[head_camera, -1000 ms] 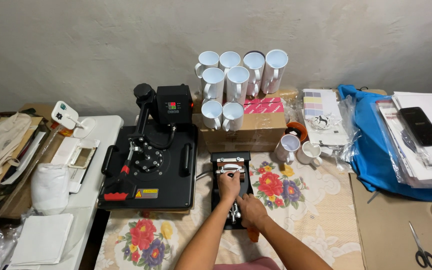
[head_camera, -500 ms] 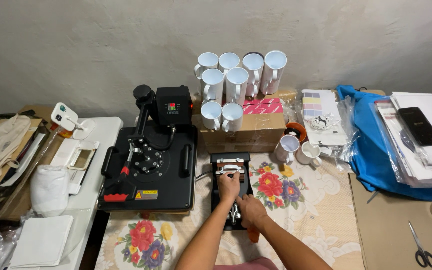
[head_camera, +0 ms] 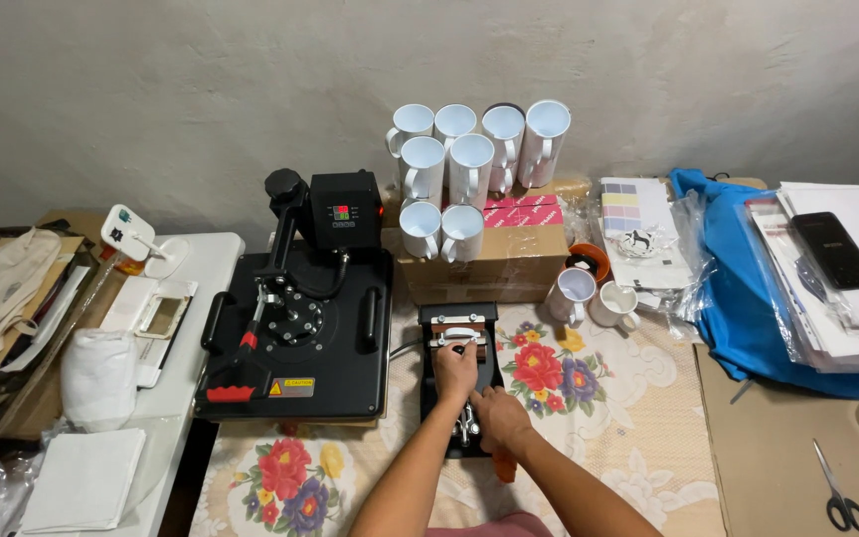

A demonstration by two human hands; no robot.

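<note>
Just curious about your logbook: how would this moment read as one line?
left hand: on mug press clamp | right hand: on its lever | flat press: idle

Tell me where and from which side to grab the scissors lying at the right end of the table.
Take the scissors by the black handle loops, which lie at the end nearest the person, so come in from the near table edge. The closed blades point away toward the wall, so that approach likely keeps the fingers off the tips. They lie flat on brown board with open space around them.
</note>
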